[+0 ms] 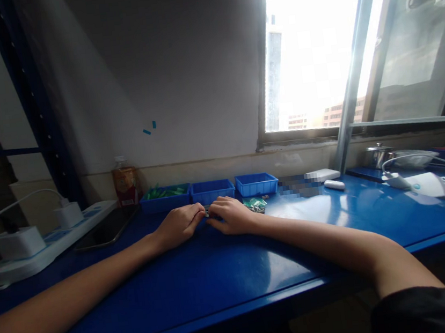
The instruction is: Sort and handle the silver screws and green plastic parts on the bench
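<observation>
My left hand [180, 225] is closed in a pinch above the blue table [204, 282], its fingertips meeting those of my right hand [231, 217]. The right fingers are curled and closed too. A tiny pale piece shows between the two hands, too small and too covered to name. Just right of my right hand lies a small heap of metal-looking bits with a green plastic bag [255, 204]. Behind the hands stand a blue bin with green pieces [164, 192], a middle blue bin [212, 190] and a right blue bin [256, 184].
At the left are a white power strip [102, 209] with plugs, a dark phone [106, 229] and a bottle [126, 182]. To the right lie a white case [334, 185], a white charger [427, 185] with cables and a metal pot [380, 154]. A metal post [352, 80] rises by the window.
</observation>
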{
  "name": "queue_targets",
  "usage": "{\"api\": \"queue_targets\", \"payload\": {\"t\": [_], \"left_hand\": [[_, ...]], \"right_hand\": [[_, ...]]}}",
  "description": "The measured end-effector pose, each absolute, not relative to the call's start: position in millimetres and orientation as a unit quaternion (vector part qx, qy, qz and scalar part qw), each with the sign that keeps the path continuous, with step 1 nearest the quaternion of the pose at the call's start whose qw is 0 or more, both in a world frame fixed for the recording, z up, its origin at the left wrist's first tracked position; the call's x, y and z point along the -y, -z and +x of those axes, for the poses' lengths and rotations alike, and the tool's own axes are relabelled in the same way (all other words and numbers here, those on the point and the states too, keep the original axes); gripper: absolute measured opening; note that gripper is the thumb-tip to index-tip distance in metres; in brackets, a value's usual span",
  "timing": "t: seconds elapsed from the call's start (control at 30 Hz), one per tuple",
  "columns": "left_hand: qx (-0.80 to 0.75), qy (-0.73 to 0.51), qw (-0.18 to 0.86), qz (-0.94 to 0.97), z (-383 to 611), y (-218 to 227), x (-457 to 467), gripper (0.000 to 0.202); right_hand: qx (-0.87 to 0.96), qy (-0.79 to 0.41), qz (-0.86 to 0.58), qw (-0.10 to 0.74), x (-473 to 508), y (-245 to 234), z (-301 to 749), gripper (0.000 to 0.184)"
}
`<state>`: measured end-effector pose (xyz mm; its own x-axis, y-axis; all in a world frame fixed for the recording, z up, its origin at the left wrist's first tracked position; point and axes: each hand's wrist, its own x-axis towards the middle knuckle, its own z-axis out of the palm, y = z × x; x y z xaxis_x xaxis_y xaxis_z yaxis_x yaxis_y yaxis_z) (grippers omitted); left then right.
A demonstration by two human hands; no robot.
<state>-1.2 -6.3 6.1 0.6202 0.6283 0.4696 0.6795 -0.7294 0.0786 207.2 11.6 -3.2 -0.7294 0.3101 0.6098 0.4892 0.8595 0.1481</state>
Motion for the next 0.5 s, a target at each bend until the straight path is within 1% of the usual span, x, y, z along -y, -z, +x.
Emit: {"api": "queue_targets", "payload": {"t": [0.1,0.23,0.37,0.5], "left_hand": [[0.362,0.229,0.053,-0.902,0,-7,7,0.036],[0.363,0.222,0.049,-0.904,0,-6,6,0.040],[0.391,0.225,0.045,-0.891,0,-5,5,0.036],[0.401,0.253,0.077,-0.877,1,-4,4,0.032]], "right_hand": [[0.913,0.144,-0.233,0.303,-10,2,207,0.019],[0.911,0.155,-0.226,0.308,-7,1,207,0.016],[0.901,0.179,-0.236,0.318,-8,3,207,0.018],[0.881,0.192,-0.266,0.341,-17,5,211,0.019]]}}
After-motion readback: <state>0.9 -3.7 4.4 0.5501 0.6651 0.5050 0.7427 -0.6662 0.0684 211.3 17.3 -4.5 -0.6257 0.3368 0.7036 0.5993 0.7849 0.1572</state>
